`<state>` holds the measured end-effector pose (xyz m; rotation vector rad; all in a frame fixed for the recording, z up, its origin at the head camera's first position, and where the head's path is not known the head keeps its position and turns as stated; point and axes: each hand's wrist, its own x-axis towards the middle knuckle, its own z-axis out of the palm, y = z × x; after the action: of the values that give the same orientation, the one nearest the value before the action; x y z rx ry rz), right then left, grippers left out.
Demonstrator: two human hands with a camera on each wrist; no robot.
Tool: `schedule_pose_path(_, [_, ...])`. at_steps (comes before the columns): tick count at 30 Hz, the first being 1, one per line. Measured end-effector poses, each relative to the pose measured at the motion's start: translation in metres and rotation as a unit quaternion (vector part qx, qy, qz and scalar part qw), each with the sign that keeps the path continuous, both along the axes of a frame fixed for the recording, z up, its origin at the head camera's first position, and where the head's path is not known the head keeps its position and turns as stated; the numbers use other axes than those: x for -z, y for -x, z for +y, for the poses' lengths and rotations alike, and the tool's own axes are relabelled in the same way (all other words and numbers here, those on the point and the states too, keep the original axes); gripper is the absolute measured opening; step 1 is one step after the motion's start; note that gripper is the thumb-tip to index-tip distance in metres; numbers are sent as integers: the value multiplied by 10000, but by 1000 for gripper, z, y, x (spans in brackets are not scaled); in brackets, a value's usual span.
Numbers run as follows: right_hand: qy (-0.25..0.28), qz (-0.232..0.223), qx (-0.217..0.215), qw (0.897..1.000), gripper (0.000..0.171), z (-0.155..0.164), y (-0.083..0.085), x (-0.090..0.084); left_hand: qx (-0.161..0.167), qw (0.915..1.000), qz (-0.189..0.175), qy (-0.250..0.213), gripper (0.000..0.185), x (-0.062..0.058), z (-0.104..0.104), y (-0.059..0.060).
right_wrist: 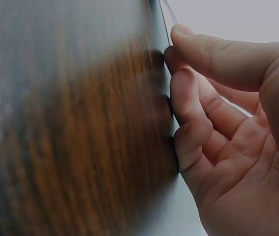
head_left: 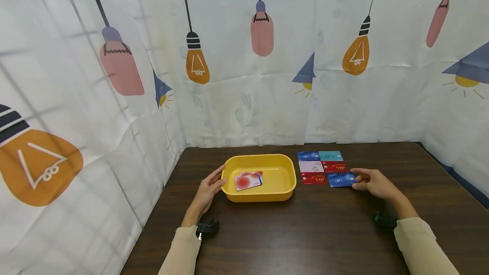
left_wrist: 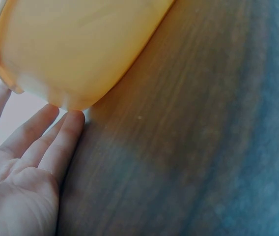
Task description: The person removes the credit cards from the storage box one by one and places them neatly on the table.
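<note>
Both arms wear long cream sleeves (head_left: 416, 241). A small black camera (head_left: 208, 227) sits at each wrist. The left hand (head_left: 208, 190) and right hand (head_left: 376, 183) are bare.

glossy yellow plastic tray (head_left: 290, 172), dark wood-grain table (head_left: 305, 232), glossy plastic cards (head_left: 341, 179)

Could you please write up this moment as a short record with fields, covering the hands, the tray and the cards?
Surface: dark wooden table
Tray: yellow tray, two cards inside
Left hand: left hand, straight fingers touching the tray's left end
Right hand: right hand, pinching the edge of a blue card
Loose cards: five other cards in a grid right of the tray
Backdrop: curtain printed with light bulbs
</note>
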<state>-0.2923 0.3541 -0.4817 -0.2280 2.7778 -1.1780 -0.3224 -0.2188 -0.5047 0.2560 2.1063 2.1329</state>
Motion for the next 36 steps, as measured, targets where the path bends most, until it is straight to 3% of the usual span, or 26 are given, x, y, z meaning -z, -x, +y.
schedule_pose_path(10, [-235, 131, -76, 9996, 57, -2, 4, 4, 69, 9999, -5, 75, 54, 0, -1, -1])
schedule_pose_path(27, [-185, 103, 58, 9998, 50, -8, 6, 2, -34, 10000, 61, 30, 53, 1, 1, -1])
schedule_pose_path(36, [-475, 47, 142, 9988, 45, -11, 8, 1, 54, 10000, 34, -7, 53, 0, -1, -1])
